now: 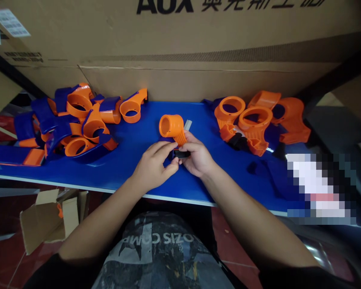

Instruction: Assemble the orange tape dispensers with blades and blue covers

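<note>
An orange plastic tape dispenser [172, 125] is held between both hands over the middle of the blue table, its round ring pointing up and away from me. My right hand [198, 155] is closed around its lower end. At that end a small black piece [182, 154] shows between the fingers. My left hand [153, 165] pinches the same end from the left, thumb and fingertips close to the black piece. Part of the dispenser's lower end is hidden by my fingers. A pale grey strip [188, 125] lies just behind my right hand.
Orange and blue tape dispensers [78, 148] are heaped on the left of the blue table [123, 176]. Several orange dispensers [255, 118] lie at the right with dark pieces. A large cardboard box [180, 36] stands behind. An open carton [42, 220] sits on the floor, lower left.
</note>
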`<state>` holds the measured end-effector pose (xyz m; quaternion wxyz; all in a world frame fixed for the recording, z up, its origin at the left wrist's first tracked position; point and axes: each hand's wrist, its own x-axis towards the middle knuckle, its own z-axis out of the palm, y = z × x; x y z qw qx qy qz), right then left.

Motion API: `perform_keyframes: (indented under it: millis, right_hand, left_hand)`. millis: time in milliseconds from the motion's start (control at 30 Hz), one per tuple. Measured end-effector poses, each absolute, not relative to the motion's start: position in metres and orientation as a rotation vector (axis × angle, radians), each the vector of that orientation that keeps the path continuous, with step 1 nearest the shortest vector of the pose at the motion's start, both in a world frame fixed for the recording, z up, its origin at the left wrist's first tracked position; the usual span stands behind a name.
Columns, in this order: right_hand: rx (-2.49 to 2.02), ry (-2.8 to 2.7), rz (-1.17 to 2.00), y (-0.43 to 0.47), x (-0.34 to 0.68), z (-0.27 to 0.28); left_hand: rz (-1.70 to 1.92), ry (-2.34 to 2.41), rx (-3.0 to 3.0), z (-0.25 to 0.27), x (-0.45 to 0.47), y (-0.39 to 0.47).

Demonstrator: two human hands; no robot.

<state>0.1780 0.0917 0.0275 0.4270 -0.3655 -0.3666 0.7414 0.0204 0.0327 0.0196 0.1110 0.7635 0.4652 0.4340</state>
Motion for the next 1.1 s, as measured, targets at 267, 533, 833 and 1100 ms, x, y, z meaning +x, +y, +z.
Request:
perform_keyframes:
  millis: [267,533,833,1100]
  right_hand:
    - [-0.901,-0.944,1.786,0.090,0.175,0.024]
    - [-0.854,-0.972,1.735,0.091,0.171,0.019]
    - [-0.866,-0.967,1.741,0.089,0.171,0.018]
    - [-0.898,-0.955,1.720,0.090,0.169,0.019]
  left_hand:
    - [1.207,1.511,2.235,0.020,0.030,0.030]
    - [1.162,1.642,2.197,0.016,0.044,0.036]
    - [1.084,1.608,2.283,0.010,0.039,0.035]
    - [1.137,1.611,2.258,0.006,0.040,0.036]
